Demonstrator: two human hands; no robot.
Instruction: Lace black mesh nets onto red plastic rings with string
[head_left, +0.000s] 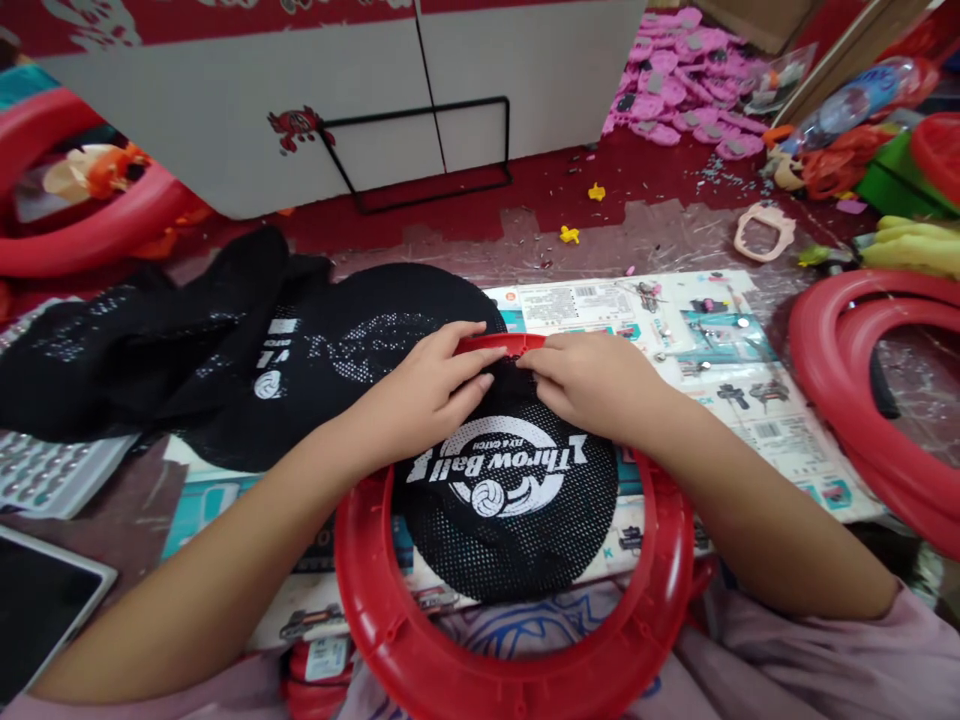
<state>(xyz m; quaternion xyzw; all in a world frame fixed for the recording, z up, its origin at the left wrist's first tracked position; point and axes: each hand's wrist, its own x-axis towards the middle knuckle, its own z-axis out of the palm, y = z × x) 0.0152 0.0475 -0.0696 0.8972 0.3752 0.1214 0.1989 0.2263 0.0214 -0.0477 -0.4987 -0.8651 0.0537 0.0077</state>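
A red plastic ring (367, 560) with small ribs on its upper face leans against my body. Inside it lies a round black mesh net (517, 550) printed "Throw Ball" in white. My left hand (439, 395) grips the ring's far rim, its fingers partly extended over the rim and the net's edge. Right beside it, my right hand (589, 375) is closed with bent fingertips on the net's far edge at the rim; exactly how they pinch it is hidden. More black mesh nets (420, 300) lie to the left, one flat and others bunched.
A printed cardboard sheet (637, 310) covers the table under the ring. More red rings (840, 340) rest at right and a red ring (150, 220) stands at left. A white panel with a black wire frame (420, 110) blocks the back. Pink plastic pieces (682, 80) are heaped behind.
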